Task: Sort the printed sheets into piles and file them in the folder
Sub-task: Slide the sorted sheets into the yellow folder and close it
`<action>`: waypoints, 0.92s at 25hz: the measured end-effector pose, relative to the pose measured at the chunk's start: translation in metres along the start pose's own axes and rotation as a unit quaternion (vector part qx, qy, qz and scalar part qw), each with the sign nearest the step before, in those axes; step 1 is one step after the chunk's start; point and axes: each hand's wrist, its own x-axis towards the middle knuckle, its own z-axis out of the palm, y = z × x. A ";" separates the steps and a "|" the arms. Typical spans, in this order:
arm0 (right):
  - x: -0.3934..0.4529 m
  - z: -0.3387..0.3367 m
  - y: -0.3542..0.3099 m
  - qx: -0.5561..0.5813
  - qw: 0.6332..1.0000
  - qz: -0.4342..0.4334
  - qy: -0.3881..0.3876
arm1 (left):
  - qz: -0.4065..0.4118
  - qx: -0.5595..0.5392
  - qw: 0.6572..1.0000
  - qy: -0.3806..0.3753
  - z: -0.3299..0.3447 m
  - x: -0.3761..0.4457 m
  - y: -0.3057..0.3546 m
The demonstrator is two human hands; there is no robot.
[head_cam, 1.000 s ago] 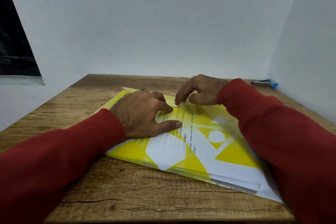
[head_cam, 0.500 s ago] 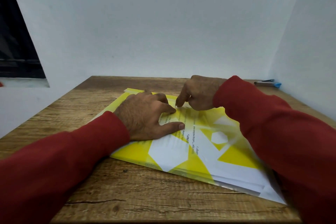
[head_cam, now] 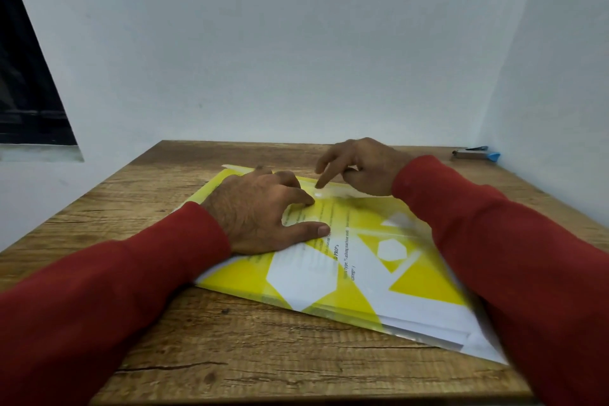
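One stapler (head_cam: 474, 153) far right corner; sleeves (head_cam: 494, 257) overlap folder (head_cam: 425, 287).

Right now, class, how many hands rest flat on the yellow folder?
1: the left hand lies flat on the folder. The right hand is raised at its far edge, one fingertip pointing down.

I see a wooden table (head_cam: 204, 353) with knotty grain pushed into a corner, plain pale walls (head_cam: 296, 43) meeting at its far right. Left of the table a dark window (head_cam: 23, 82) sits above a grey sill (head_cam: 39, 153). Soft, even light falls across the table, without hard shadows
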 end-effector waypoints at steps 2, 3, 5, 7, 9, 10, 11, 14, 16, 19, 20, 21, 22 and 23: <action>-0.003 -0.001 0.010 0.052 0.996 0.010 0.066 | -0.026 -0.012 0.998 -0.048 -0.003 -0.003 -0.004; -0.004 -0.002 0.014 0.068 0.995 0.026 0.070 | -0.060 -0.006 0.995 -0.078 -0.005 -0.005 -0.006; -0.006 0.000 0.016 0.060 0.997 0.046 0.006 | -0.136 0.004 0.982 -0.131 -0.010 -0.010 -0.012; -0.005 0.002 0.013 0.063 0.994 0.047 -0.073 | -0.161 -0.003 0.973 -0.164 -0.017 -0.011 -0.018; -0.006 -0.004 0.008 0.117 0.985 0.078 -0.101 | -0.156 -0.011 0.971 -0.182 -0.028 -0.011 -0.025; -0.008 -0.007 0.006 0.157 0.978 0.093 -0.105 | -0.158 -0.007 0.970 -0.186 -0.030 -0.013 -0.030; -0.010 -0.008 0.004 0.196 0.971 0.102 -0.094 | -0.163 -0.002 0.970 -0.181 -0.031 -0.013 -0.035; -0.014 0.005 -0.001 0.138 0.987 0.073 0.029 | -0.166 -0.004 0.970 -0.175 -0.015 -0.013 -0.053; -0.014 0.021 -0.015 0.025 0.998 0.035 -0.043 | -0.173 -0.095 0.959 -0.205 -0.004 -0.013 -0.060; -0.012 0.039 -0.037 -0.046 0.978 0.060 -0.193 | -0.177 -0.102 0.951 -0.233 0.004 -0.012 -0.056; -0.011 0.041 -0.039 -0.048 0.976 0.070 -0.199 | -0.174 -0.082 0.953 -0.234 0.005 -0.013 -0.054; -0.012 0.040 -0.041 -0.048 0.976 0.077 -0.198 | -0.174 -0.072 0.955 -0.229 0.005 -0.014 -0.052; -0.012 0.040 -0.041 -0.049 0.976 0.083 -0.196 | -0.177 -0.069 0.957 -0.219 0.005 -0.015 -0.050; -0.011 0.039 -0.041 -0.051 0.976 0.090 -0.194 | -0.179 -0.070 0.960 -0.205 0.005 -0.015 -0.051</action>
